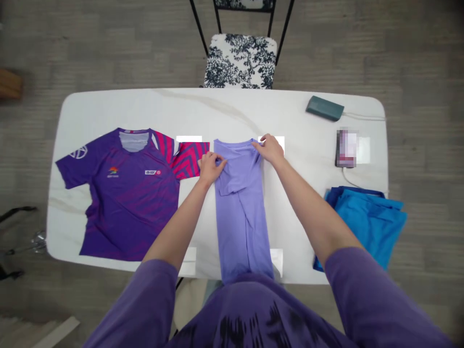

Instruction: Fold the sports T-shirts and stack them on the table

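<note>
A lavender T-shirt (241,217) lies folded into a long narrow strip in the middle of the table, its sleeve folded inward near the far end. My left hand (211,166) is at the strip's upper left edge, thumb and fingers closed on the cloth. At the upper right corner, my right hand (271,149) pinches the fabric between thumb and fingers. Spread flat on the left is a purple jersey (126,203) with a pink patterned sleeve (190,162), which reaches close to my left hand.
The white table (290,217) holds a stack of folded blue clothes (366,217) at the right. Behind it are a phone (346,149) on a cable and a dark green box-like device (325,108). Beyond the far edge stands a patterned chair (241,60).
</note>
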Available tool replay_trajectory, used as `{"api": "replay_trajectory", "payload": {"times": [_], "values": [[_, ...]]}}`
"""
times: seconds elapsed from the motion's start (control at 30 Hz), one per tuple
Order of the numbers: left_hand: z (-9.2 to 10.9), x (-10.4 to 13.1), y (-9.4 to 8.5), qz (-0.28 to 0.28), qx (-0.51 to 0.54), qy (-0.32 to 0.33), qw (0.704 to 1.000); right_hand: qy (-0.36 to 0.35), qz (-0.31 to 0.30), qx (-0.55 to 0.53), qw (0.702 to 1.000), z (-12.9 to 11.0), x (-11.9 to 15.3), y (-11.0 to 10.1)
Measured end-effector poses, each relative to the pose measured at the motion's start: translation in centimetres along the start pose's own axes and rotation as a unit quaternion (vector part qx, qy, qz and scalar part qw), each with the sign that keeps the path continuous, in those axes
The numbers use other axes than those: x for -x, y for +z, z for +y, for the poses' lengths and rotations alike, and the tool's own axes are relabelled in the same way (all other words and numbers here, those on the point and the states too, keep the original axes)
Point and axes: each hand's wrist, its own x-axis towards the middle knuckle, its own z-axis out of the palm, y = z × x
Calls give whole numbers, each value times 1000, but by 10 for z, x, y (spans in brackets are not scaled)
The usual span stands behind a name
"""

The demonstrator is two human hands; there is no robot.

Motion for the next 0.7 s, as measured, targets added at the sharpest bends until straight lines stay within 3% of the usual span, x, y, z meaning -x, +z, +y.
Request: {"api": "replay_trajectory", "payload": {"times": [0.07,0.17,0.3,0.4,0.5,0.6,0.7], "values": [[0,-2,-5,-13,18,-5,1000,-18,-43,43,998,-2,-30,3],[-1,-6,-11,-30,54,-7,998,-25,-73,57,995,4,-50,2],[-6,-14,-12,-17,78,-3,997,-6,-49,43,998,13,-54,-11],[-11,-25,-8,-13,94,16,995,-91,-47,20,995,16,-48,-20],[-13,-32,-3,-25,108,27,993,-179,-100,23,978,19,-43,-27],[-13,-32,2,-47,116,22,992,-189,-142,41,971,28,-50,-31],[-12,-30,6,-37,105,12,994,-166,-132,37,977,37,-62,-33]]}}
